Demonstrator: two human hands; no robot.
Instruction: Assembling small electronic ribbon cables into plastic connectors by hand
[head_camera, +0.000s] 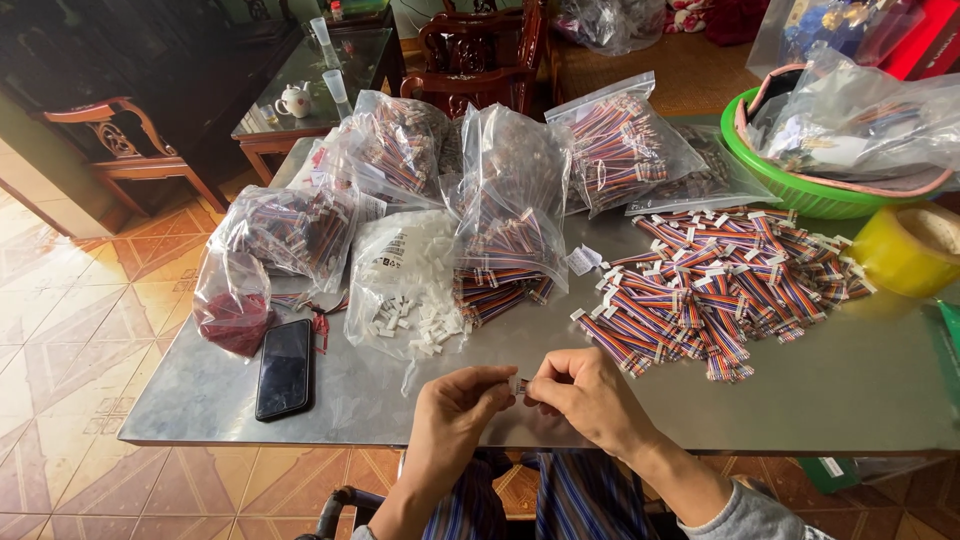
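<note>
**Inspector:** When the hands were checked, both met over the near edge of the grey metal surface (800, 400). The left hand (455, 405) and right hand (590, 395) had their fingers pinched shut on one small white connector (519, 385), held between the fingertips just above the surface.

**Clerk:** And the look of that piece?

**Inspector:** It was tiny, pale and blocky, seemingly plastic; any wires on it were hidden by the fingers, so I could not tell.

**Clerk:** What lay about it?

**Inspector:** A loose pile of ribbon cables (715, 290) lay to the right, flat multicoloured strips with white ends. A clear bag of white plastic housings (405, 290) lay ahead of the left hand, with another bag of striped cables (510, 215) standing beside it. Further crinkled clear bags (395, 145) were stacked behind. A small bag of dark red parts (232, 305) lay at the left, and a glossy black phone (285, 368) lay flat near it. A green plastic basin (800, 185) with bags in it stood at the far right, beside a roll of yellow tape (910, 250).
</note>
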